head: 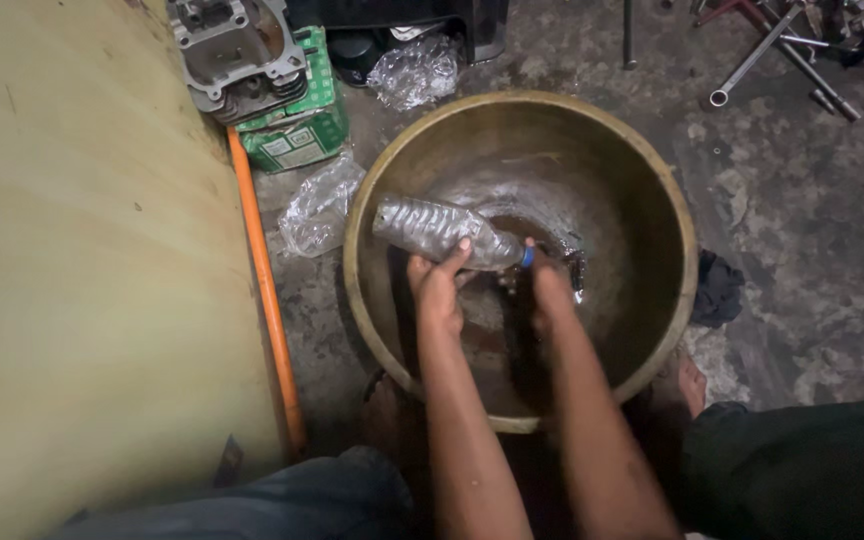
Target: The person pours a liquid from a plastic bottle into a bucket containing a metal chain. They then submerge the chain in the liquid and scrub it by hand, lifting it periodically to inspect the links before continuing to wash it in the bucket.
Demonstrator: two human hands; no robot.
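Note:
A large round metal basin (672,210) sits on the floor between my knees, with dark liquid pooled at its bottom. My left hand (439,285) grips a clear ribbed plastic bottle (432,228) lying tilted over the basin, its blue-ringed neck pointing right and down. My right hand (550,290) is at the bottle's mouth, low inside the basin, touching a small dark part (574,268) that I cannot make out. Both forearms reach in from the bottom of the view.
A pale yellow panel (92,280) with an orange edge strip (264,290) fills the left. An engine part (237,50) rests on a green box (302,135). Crumpled clear plastic (320,205) lies beside the basin. Metal tools (782,50) lie top right, a dark rag (717,290) at the right.

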